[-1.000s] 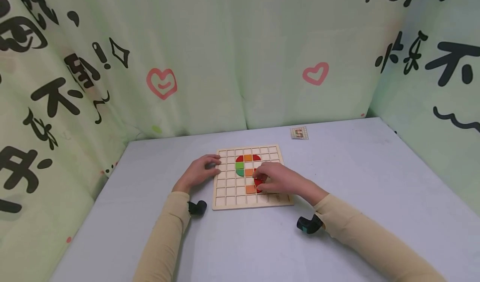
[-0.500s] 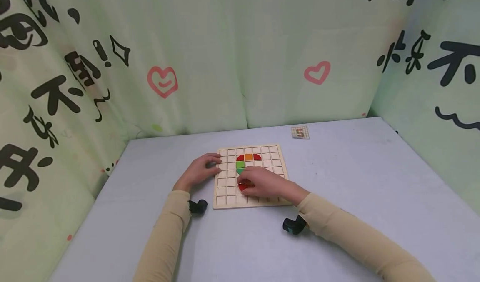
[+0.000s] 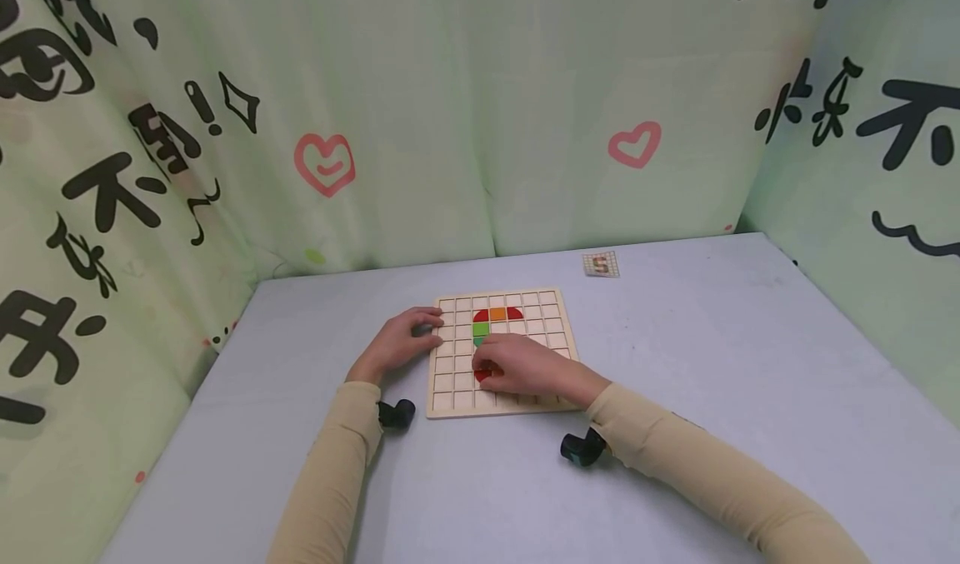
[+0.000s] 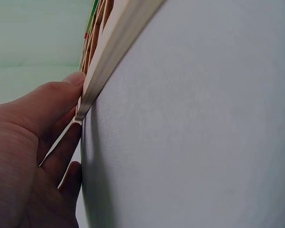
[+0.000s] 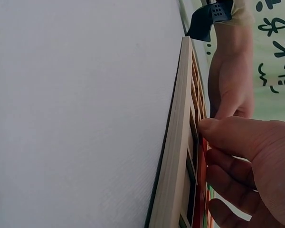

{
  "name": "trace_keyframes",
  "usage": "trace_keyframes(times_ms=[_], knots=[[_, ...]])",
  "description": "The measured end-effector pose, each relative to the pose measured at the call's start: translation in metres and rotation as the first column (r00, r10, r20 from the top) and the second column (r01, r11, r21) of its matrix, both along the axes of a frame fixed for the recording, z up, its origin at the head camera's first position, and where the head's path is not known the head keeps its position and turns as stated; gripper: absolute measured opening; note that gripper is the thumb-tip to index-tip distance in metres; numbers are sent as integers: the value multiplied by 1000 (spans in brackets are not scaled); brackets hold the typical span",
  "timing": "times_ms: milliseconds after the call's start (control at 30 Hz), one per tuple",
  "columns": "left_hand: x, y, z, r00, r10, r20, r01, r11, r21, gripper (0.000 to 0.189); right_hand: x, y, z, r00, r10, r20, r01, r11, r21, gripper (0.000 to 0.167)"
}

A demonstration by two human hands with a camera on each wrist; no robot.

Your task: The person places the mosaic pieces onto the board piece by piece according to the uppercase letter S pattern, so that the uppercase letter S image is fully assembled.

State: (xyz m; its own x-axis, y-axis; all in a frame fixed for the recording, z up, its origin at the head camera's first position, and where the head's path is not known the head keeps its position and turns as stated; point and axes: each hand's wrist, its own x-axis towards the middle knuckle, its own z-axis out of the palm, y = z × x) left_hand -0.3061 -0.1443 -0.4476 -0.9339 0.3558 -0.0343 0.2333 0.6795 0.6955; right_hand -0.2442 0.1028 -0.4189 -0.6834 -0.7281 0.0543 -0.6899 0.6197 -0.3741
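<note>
A pale wooden grid board (image 3: 450, 385) lies on the table. My left hand (image 3: 401, 343) rests at its left edge, thumb and fingertips touching the rim with a gap between them. My right hand (image 3: 525, 362) is over the board's lower middle, thumb and fingers pinching a red piece with a rounded side (image 3: 482, 376) at a cell. Across the upper cells sit an orange square (image 3: 498, 314) between two red rounded pieces (image 3: 514, 313). Below the left one are a light green square (image 3: 481, 329) and a dark green piece (image 3: 477, 341), partly hidden by my right hand, which also covers the cells beneath it.
A small card with a grid pattern (image 3: 601, 264) lies near the table's back edge. The white-covered table (image 3: 675, 339) is bounded by pale green curtains (image 3: 420, 131) with lettering and hearts. A black wrist camera (image 3: 583, 447) hangs below my right sleeve.
My right hand has shifted left across the board with the red piece, from the right side of the figure to its lower left, then stays nearly still. The left hand has not moved.
</note>
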Motion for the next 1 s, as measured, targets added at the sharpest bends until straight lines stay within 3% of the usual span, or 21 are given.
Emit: trace_keyframes(times_ms=[1000], knots=[[2,2,1,1000,7,-14,-7,1000,-3,35,2,2,-3,1000,-29,-2,29,999,-31,13]])
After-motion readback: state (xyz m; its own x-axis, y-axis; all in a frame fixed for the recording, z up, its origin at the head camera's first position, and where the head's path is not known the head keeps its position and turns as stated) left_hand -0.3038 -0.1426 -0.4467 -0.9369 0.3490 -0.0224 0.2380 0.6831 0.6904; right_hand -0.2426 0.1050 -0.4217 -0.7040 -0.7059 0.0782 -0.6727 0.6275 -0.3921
